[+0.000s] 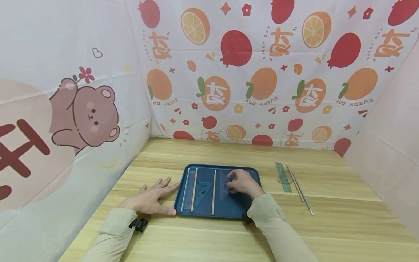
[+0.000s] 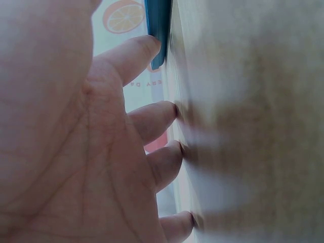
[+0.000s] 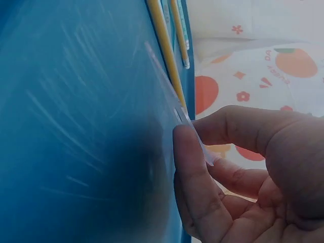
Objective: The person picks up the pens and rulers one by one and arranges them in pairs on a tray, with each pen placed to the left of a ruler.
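My right hand pinches a clear triangle ruler between thumb and fingers over the right half of the blue tray. Seen from the right wrist, the clear triangle stands tilted, close to a yellow pencil. My left hand lies spread on the table, with its thumb and index fingertip at the tray's left edge. In the tray lie a blue-green pencil, a clear straight ruler, two tan pencils, one of them the middle pencil, and a blue-tinted triangle ruler.
Right of the tray, a green ruler lies over a clear round-edged piece, perhaps a protractor. Beside them are a tan pencil and a blue-green pencil. Printed cloth hangs behind the wooden table.
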Demonstrator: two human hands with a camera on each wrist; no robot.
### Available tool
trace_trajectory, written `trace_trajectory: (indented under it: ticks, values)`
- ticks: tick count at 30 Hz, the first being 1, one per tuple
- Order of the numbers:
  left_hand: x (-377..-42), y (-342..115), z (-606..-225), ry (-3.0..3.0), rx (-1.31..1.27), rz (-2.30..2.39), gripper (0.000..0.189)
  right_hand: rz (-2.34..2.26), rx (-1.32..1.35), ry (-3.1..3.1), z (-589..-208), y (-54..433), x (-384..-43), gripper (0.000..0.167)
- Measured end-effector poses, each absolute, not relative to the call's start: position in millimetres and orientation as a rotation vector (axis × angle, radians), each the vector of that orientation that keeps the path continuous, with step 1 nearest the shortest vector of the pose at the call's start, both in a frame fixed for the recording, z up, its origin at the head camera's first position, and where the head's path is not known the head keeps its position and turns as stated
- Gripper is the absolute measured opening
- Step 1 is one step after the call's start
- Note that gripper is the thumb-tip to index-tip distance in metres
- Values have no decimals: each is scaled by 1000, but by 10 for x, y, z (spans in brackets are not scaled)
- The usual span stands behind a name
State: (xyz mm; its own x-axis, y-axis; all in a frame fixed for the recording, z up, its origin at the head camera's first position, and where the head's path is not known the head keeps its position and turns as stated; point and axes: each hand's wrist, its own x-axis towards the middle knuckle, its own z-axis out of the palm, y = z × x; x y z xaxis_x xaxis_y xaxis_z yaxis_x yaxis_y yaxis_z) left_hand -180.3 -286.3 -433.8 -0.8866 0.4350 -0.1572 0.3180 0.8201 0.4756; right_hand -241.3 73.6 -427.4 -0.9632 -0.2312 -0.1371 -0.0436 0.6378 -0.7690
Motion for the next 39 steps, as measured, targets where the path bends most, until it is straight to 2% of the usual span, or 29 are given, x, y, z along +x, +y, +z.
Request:
trace_trajectory:
  ticks: [14, 39]
  values:
    - [-1813, -2864, -4345, 2738, 575, 662, 105, -984, -301, 2787, -4293, 654, -2428, 29]
    - [-1829, -2870, -4360, 2749, 586, 646, 105, -899, -346, 2766, -4326, 651, -2428, 27]
